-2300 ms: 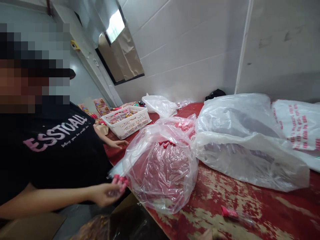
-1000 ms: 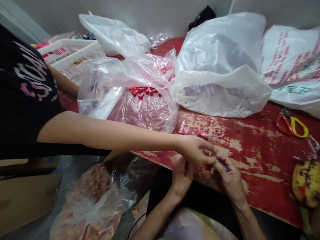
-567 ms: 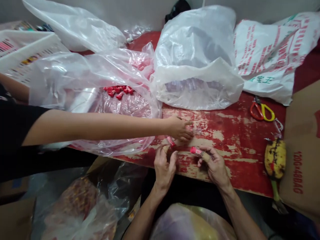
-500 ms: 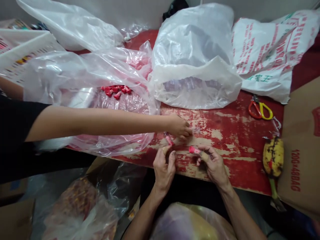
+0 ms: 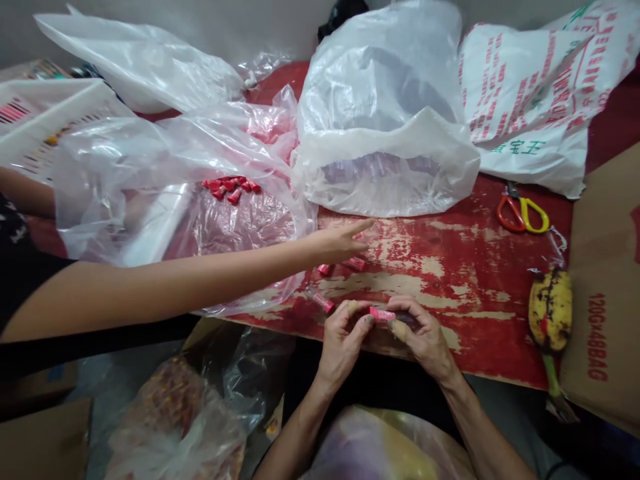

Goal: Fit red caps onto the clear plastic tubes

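My left hand [image 5: 345, 333] and my right hand [image 5: 423, 333] meet at the near edge of the worn red table [image 5: 470, 280]. Both pinch one small tube with a pink cap [image 5: 381, 314] between their fingertips. Three more pink-capped tubes [image 5: 323, 302] lie loose on the table just beyond my hands. A co-worker's arm reaches in from the left, and that hand [image 5: 343, 241] is stretched out flat above the loose tubes.
A clear bag holding several pink caps [image 5: 230, 190] lies at the left, a white bag of clear tubes [image 5: 385, 173] behind my hands. Red and yellow scissors [image 5: 523, 213], a spotted banana [image 5: 550, 313], a cardboard box [image 5: 607, 293] and a white basket [image 5: 35, 127] surround them.
My two hands have come together on one pink-capped tube, where each held its own tube before. The co-worker's hand has opened and lifted off the table, leaving tubes lying there.
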A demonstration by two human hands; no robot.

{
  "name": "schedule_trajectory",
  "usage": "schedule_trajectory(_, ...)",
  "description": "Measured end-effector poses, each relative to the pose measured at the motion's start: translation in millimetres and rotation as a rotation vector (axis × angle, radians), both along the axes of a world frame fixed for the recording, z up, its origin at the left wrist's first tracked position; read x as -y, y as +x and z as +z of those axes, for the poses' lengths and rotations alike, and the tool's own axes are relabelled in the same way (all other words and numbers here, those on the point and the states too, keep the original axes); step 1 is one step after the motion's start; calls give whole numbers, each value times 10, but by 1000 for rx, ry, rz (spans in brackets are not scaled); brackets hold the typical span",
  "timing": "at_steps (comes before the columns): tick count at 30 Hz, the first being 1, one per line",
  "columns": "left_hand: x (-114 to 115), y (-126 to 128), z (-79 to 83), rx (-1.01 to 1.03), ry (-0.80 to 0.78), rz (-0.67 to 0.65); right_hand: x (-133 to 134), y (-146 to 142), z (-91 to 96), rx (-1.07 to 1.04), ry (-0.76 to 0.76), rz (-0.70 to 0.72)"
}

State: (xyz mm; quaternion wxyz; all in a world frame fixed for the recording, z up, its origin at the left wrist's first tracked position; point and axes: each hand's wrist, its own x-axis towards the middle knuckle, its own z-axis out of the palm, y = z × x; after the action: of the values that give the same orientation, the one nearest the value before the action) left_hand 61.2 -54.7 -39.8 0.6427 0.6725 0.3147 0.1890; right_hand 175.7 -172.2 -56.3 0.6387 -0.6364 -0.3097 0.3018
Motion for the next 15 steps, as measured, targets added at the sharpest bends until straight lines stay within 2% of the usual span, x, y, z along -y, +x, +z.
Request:
schedule_trajectory(3,8,13,-32,-7,8,-34,-12,-5,-12,43,-12,18)
schedule_trajectory(5,22,-9,-61,1,114,-47,-18,-8,-33,67,-30,20)
schedule_trajectory(7,19,-81,-100,44,418,-3,-19,-8,-61,78,-52,8)
schedule_trajectory(9,-23,-200,-152,48,852,142,-15,-6,-93,78,-70,-16)
schedule_trajectory(11,-106,-332,-213,-97,1157,310,-12,-5,-121,59,-85,-41)
schedule_trajectory(13,-207,-428,-272,-299,1224,378,-17,-10,-137,27,-99,-51)
schedule_trajectory(15,-285,-454,-317,-354,1164,368,-32,-18,-141,13,-109,-56)
